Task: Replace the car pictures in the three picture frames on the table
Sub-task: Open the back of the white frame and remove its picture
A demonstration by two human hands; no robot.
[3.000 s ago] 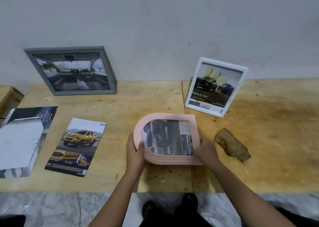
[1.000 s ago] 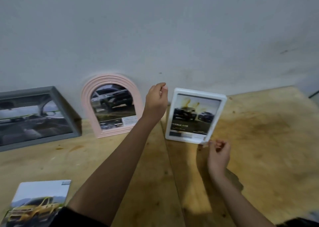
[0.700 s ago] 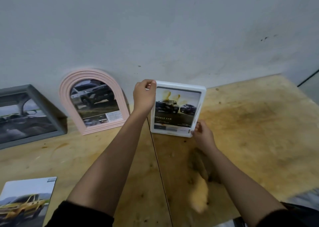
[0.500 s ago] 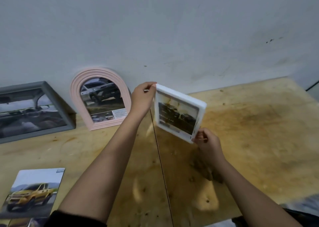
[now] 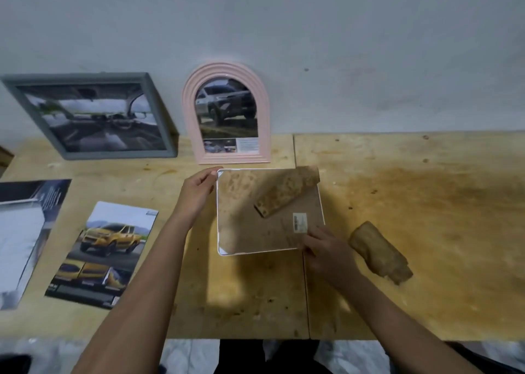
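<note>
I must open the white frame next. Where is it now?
In the head view the white frame is central over the table, back up, in front of the pink arched frame, held by the left hand and the right hand.

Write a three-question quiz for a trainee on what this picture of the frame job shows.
1. True or false: the white frame shows its picture side to the camera.
2. How many frames lean against the wall? A one; B two; C three.
3. Fill in: the left hand pinches the white frame's far left corner, and the right hand holds its near ____ corner.
Key: 1. False, its brown back faces up. 2. B, the grey frame and the pink arched frame. 3. right.
</note>
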